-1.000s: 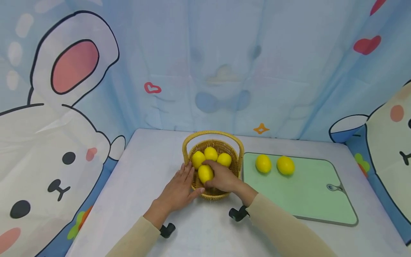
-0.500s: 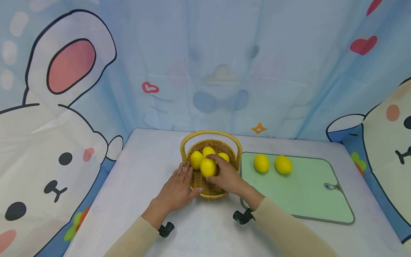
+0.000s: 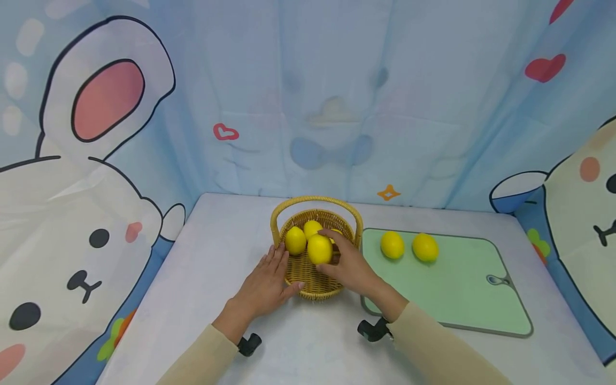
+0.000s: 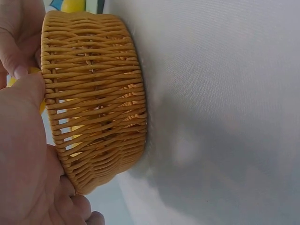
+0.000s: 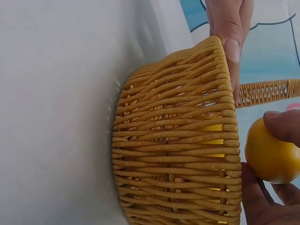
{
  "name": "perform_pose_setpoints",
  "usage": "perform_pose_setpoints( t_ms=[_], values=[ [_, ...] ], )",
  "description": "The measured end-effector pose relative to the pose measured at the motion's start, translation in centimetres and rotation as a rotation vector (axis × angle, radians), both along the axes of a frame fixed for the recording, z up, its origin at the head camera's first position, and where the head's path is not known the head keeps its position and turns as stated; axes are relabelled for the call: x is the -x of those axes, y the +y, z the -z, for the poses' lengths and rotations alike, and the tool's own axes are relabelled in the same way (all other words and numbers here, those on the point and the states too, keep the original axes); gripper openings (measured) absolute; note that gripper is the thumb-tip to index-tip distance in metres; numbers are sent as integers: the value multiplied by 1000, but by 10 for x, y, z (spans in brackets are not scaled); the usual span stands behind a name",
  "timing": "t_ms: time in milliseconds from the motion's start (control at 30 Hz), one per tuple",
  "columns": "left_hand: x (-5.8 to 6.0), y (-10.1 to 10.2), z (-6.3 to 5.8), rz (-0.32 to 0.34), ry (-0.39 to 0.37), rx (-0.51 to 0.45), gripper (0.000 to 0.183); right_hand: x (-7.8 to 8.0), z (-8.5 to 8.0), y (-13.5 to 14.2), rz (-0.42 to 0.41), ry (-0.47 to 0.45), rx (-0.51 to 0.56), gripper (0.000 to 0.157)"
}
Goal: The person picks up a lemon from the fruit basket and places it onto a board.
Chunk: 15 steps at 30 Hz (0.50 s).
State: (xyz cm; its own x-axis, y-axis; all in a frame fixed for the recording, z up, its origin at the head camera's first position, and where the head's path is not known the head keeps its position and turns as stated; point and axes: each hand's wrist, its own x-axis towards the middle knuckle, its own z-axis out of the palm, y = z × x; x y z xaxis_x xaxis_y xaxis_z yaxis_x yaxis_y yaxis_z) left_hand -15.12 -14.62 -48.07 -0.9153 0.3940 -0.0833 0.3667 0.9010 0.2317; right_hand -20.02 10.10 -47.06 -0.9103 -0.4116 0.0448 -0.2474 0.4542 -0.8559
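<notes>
A wicker basket (image 3: 315, 291) with an arched handle holds several lemons (image 3: 295, 240). My right hand (image 3: 350, 264) pinches one lemon (image 3: 320, 249) between thumb and fingers over the basket. In the right wrist view, that held lemon (image 5: 272, 152) is just above the basket's rim. My left hand (image 3: 264, 283) rests along the basket's left side with straight fingers, its thumb at the near rim. The left wrist view shows the left hand (image 4: 28, 122) touching the woven wall (image 4: 96, 98). The right hand partly covers a lemon at the back right of the basket.
A pale green cutting board (image 3: 457, 289) lies right of the basket. Two lemons sit near its back edge, a left one (image 3: 392, 245) and a right one (image 3: 425, 247). A printed curtain (image 3: 332, 80) hangs behind the white-covered table (image 3: 216, 230).
The right hand has lifted the pinched lemon from inside the basket and shifted it slightly right. My left hand stays on the basket's side.
</notes>
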Motion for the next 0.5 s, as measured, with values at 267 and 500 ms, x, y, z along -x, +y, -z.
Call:
perform_pose_setpoints(
  t_ms=[267, 500],
  values=[
    [0, -1, 2, -2, -1, -12, 93, -7, -2, 7, -6, 54, 10, 77],
    [0, -1, 3, -4, -4, -21, 92, -14, -4, 14, -8, 134, -1, 76]
  ],
)
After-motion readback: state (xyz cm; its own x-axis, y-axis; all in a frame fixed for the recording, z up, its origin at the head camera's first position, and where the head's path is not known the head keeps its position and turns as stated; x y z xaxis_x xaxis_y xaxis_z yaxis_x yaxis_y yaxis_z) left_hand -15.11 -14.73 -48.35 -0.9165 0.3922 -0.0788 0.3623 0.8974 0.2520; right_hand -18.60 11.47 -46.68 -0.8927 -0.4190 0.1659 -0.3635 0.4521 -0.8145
